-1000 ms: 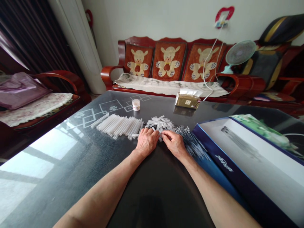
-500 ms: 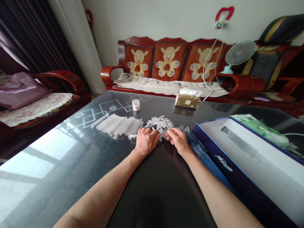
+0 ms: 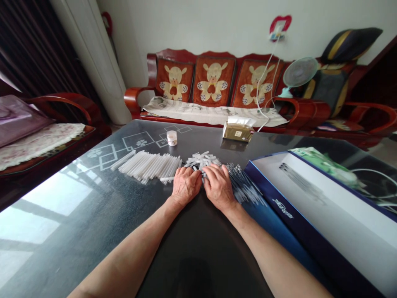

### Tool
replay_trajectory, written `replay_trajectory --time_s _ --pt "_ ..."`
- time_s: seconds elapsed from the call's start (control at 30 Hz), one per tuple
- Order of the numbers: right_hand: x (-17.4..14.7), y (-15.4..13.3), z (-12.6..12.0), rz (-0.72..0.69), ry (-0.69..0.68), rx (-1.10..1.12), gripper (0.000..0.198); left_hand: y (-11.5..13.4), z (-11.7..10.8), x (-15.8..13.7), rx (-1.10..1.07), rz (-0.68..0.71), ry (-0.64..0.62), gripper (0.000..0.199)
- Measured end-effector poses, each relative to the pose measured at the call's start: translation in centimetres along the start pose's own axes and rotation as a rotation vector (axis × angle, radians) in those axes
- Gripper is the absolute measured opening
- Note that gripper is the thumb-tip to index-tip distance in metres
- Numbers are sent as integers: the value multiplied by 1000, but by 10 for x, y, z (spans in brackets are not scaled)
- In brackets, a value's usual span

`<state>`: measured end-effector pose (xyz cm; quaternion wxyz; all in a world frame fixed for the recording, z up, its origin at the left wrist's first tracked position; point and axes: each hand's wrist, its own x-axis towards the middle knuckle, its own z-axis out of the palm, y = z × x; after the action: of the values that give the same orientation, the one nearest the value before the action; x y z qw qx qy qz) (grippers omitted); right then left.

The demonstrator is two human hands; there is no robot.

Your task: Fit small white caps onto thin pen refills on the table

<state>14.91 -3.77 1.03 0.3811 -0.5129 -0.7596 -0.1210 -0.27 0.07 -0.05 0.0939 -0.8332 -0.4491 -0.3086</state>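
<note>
My left hand [image 3: 186, 184] is closed around a white pen barrel [image 3: 166, 179], whose end sticks out to the left past the knuckles. Close against it, my right hand [image 3: 219, 186] has its fingers bent and pressed together at the barrel's other end; what they pinch is hidden. Just beyond both hands lies a pile of short white pieces [image 3: 203, 159], some with dark parts, which look like pen caps. To the left, many white pen barrels [image 3: 149, 165] lie side by side. Thin dark rods like pen refills [image 3: 245, 184] lie in a bunch right of my right hand.
A long blue box with a white inside [image 3: 328, 215] stands at the right, a green package [image 3: 328, 165] behind it. A small white jar [image 3: 171, 138] and a tissue box [image 3: 238, 130] stand farther back on the dark glossy table [image 3: 124, 215].
My right hand has moved left, up against my left hand, and its fingers now curl down at the barrel's end. The camera view has shifted slightly right.
</note>
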Motion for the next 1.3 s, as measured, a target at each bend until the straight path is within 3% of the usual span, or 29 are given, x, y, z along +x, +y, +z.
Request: replay_trajectory --time_s 0.27,0.37,0.5,0.63,0.83,0.93,1.03,1.13,1.3 --pt "3 8 -9 109 -181 -58 23 -5 5 0 -17 50 15 29" --pt "7 21 -24 225 -244 -174 20 -7 5 0 -4 51 36 31" --pt "8 47 -42 432 -340 -395 21 1 -4 2 -38 177 131 28" --pt "6 65 -44 519 -419 -471 24 14 -16 3 -58 267 214 26" --pt "5 68 -39 534 -425 -460 25 17 -15 2 -132 335 255 29" --pt "5 70 -37 532 -363 -439 23 16 -12 1 -147 356 304 29" --pt "4 68 -32 450 -149 -292 26 17 -12 -1 -199 408 304 29" --pt "6 56 -24 436 56 73 27 20 -13 -2 -274 465 259 28" --pt "17 27 -13 893 65 1004 27 26 -19 -3 -423 565 178 29"
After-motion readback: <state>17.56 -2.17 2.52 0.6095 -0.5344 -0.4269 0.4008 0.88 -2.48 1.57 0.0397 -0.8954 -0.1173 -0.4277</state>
